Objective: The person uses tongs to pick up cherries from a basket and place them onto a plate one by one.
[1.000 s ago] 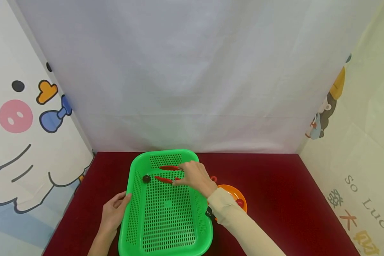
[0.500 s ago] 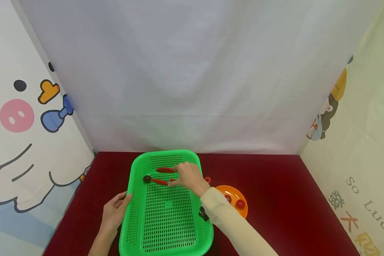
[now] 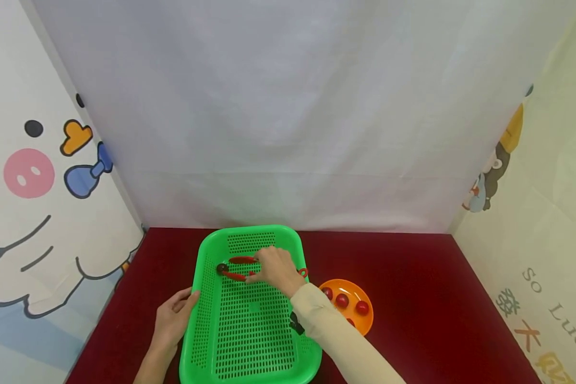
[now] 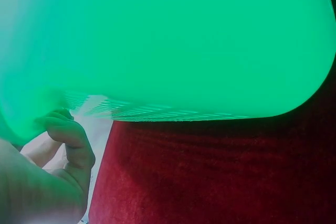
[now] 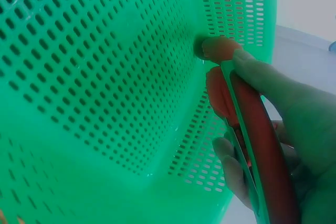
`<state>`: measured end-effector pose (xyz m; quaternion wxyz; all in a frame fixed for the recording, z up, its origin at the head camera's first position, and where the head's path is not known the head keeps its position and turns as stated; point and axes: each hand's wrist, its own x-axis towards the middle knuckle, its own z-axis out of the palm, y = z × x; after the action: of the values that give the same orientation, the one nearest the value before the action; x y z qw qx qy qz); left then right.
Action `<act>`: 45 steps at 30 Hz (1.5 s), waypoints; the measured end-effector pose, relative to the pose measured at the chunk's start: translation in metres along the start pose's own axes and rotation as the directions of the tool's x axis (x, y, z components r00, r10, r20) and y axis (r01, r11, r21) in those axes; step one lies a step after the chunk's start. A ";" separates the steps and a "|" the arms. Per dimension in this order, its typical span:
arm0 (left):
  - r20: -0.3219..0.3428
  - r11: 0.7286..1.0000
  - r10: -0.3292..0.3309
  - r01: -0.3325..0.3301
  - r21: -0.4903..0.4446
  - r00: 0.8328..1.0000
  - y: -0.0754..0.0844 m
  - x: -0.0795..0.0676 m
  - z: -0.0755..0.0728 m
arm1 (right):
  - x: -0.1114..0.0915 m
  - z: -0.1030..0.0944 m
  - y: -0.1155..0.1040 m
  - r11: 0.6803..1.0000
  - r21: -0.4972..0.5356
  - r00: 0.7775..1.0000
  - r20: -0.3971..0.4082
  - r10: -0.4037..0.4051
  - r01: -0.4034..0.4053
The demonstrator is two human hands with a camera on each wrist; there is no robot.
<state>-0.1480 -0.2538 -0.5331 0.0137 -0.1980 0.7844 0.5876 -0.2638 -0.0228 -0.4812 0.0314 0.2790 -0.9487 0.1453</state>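
Observation:
My right hand [image 3: 276,266] holds a pair of red-handled tongs [image 3: 242,260] over the far part of a green perforated basket [image 3: 254,341]. The red tips of the tongs are spread, reaching a small dark round fruit [image 3: 222,269] near the basket's left wall. In the right wrist view, a tip of the tongs [image 5: 262,145] partly covers the fruit, so I cannot tell whether both tips touch it. My left hand [image 3: 172,317] grips the basket's left rim, thumb on top; its curled fingers [image 4: 71,129] show beneath the rim in the left wrist view.
An orange plate [image 3: 366,320] with several round red fruits [image 3: 342,301] stands right of the basket, partly behind my right sleeve. Dark red cloth [image 3: 413,298] covers the table. A pale curtain [image 3: 293,133] hangs behind, with printed panels at both sides.
My right hand has moved left and slightly down with the tongs, bringing the tips to the dark fruit. More of the orange plate now shows. The left hand stays on the rim.

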 end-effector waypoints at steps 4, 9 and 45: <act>0.007 1.000 0.000 0.000 -0.003 1.000 0.000 -0.001 0.000 | 0.001 0.008 -0.002 1.000 0.004 1.000 0.007 0.014 -0.014; 0.009 1.000 0.007 -0.007 0.005 1.000 -0.001 -0.002 -0.001 | 0.002 0.016 -0.005 0.999 0.024 1.000 0.005 0.026 -0.027; 0.063 0.999 0.025 -0.027 0.027 0.998 -0.008 -0.008 -0.020 | -0.016 0.015 -0.020 0.996 0.001 0.996 -0.029 0.086 -0.086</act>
<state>-0.1342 -0.2716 -0.5325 0.0334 -0.1692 0.7940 0.5829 -0.2397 -0.0352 -0.4928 0.0390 0.2357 -0.9593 0.1503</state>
